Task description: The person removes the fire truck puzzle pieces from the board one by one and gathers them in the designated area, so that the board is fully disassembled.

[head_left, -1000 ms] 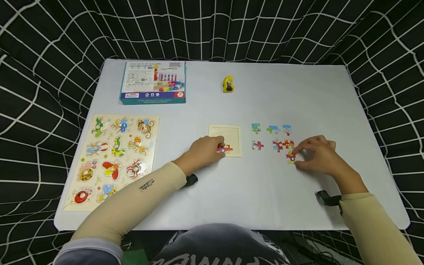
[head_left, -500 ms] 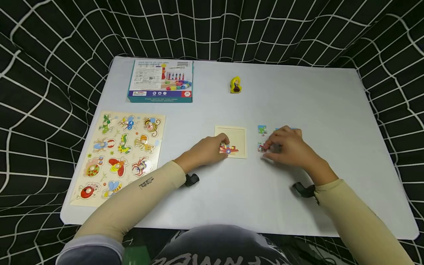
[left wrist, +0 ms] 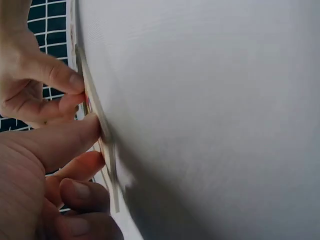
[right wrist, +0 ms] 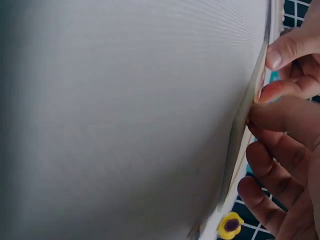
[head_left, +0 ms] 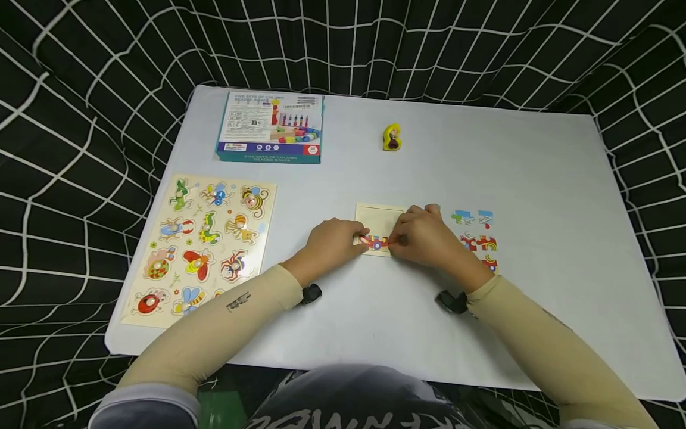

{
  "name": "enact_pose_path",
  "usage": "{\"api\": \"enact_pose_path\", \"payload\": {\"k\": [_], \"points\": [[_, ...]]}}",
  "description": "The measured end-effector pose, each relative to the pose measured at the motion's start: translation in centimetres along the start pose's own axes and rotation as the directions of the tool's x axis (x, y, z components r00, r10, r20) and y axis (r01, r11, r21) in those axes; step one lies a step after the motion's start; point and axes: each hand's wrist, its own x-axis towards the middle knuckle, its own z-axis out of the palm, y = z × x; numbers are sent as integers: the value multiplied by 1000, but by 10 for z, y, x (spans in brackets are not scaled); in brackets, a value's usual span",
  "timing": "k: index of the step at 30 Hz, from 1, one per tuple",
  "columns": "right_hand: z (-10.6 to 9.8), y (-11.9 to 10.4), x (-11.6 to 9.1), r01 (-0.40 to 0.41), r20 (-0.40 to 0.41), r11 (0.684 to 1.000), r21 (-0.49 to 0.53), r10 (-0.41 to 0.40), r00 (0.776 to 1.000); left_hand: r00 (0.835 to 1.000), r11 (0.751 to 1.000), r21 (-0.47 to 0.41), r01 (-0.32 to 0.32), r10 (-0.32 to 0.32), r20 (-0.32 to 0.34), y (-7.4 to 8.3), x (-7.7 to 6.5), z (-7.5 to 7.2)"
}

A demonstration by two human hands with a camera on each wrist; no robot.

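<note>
A small square wooden puzzle tray lies on the table before the person. Red and blue jigsaw pieces sit along its near edge. The left hand is at the tray's left side, thumb and forefinger pinching around the leftmost piece, which they mostly cover. From the right, the right hand pinches another red jigsaw piece, largely hidden by the fingertips, against the row's right end. In the left wrist view, the thumb rests right at the tray's edge. Both hands' fingertips nearly meet in the right wrist view.
Several loose jigsaw pieces lie right of the right hand. An insect peg puzzle board is on the left, partly under the left forearm. A bead-set box and a yellow figure stand farther back. Black netted walls surround the table.
The right hand has gone from the loose pieces on the right to the lower left piece, then left to the tray with it. The left hand has stayed at the tray. The whole view has shifted slightly.
</note>
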Motion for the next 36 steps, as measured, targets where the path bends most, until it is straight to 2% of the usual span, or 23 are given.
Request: {"api": "enact_pose_path", "payload": {"k": [5, 8, 12, 17, 21, 29, 36], "points": [[-2, -3, 0, -12, -37, 1000, 25, 13, 999, 1000, 999, 30, 13, -14, 14, 3, 2, -3], [-11, 1, -8, -26, -39, 998, 58, 28, 999, 999, 999, 28, 39, -39, 25, 5, 2, -5], [-25, 16, -35, -48, -7, 994, 99, 49, 999, 997, 998, 14, 66, -67, 38, 8, 0, -7], [-37, 38, -79, -136, 47, 986, 98, 132, 990, 998, 999, 8, 47, -47, 40, 8, 0, -9], [-40, 47, -102, -204, 68, 974, 95, 198, 978, 998, 999, 3, 33, -33, 45, 8, 2, -10], [-33, 49, -110, -178, 32, 972, 155, 175, 984, 998, 999, -10, 36, -35, 52, 7, 2, -9], [-33, 52, -112, -181, 33, 973, 142, 178, 983, 999, 999, -17, 28, -27, 36, 5, 1, -7]]}}
